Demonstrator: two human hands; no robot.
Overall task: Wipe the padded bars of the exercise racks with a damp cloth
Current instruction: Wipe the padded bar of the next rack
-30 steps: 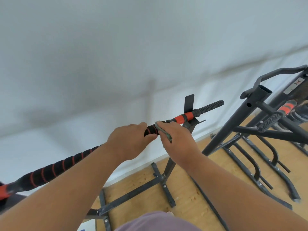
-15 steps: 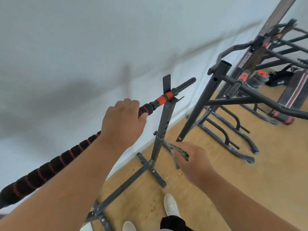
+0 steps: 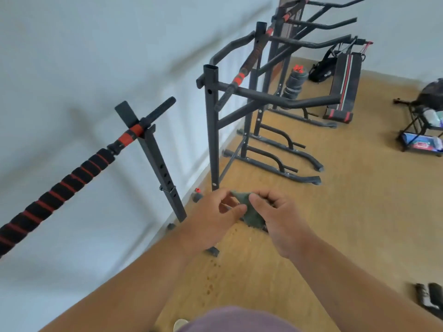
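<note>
A: Starting big: second rack (image 3: pixel 213 130) stands ahead of the hands by the wall, its padded bar (image 3: pixel 247 65) running away from the viewer, rising toward the far end.
B: Nearer one?
A: First rack's upright (image 3: pixel 160 171) is left of the hands; its padded bar (image 3: pixel 60 188) slants from lower left up to the upright, long axis across the view. Left hand (image 3: pixel 211 224) is the closer one to it.
B: Bar look?
A: Black foam with thin red rings, red collar near the upright, ribbed black end beyond it.
B: Hands?
A: Both low over the wood floor, well apart from either bar. Right hand (image 3: pixel 280 221) pinches the cloth (image 3: pixel 249 212); left fingers curl on its other edge. Looks like refolding.
B: Cloth?
A: Small, dark green, bunched between the hands. Damp or not, cannot tell.
</note>
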